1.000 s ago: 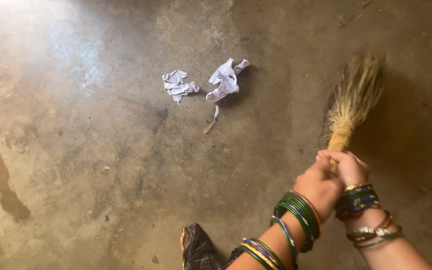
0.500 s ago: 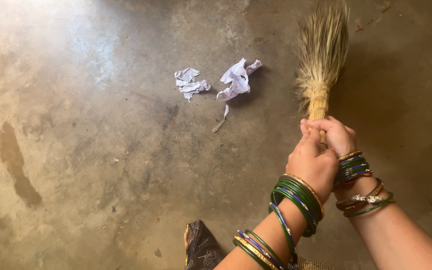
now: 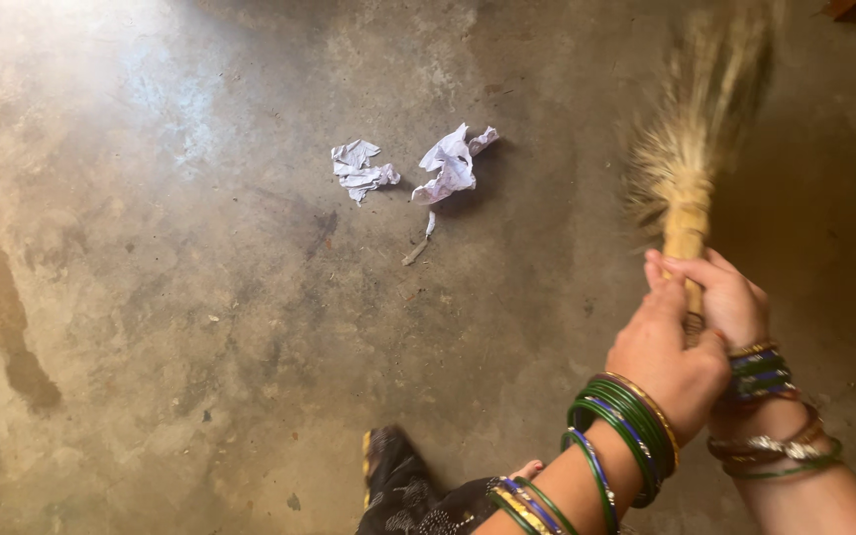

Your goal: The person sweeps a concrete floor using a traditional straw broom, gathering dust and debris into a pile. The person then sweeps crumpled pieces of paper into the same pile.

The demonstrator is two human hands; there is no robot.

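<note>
Broom point(image 3: 691, 149): a grass hand broom, one only, raised above the floor point(image 3: 200, 297) at the right, bristles blurred and pointing away from the person.
Grip: left hand point(image 3: 668, 362) and right hand point(image 3: 730, 302) both wrapped tight round its bound handle.
Paper: two crumpled white wads point(image 3: 359, 168) point(image 3: 451, 163), side by side, well left of the bristles; one thin scrap point(image 3: 423, 238) just below them.
Risk: light paper may scatter or skip past loose bristles (a hard flick would likely do it); the scrap could be missed.
Bangles: many on both wrists, too stacked to count.
Foot: one dark embroidered slipper point(image 3: 393, 481), bottom edge.
</note>
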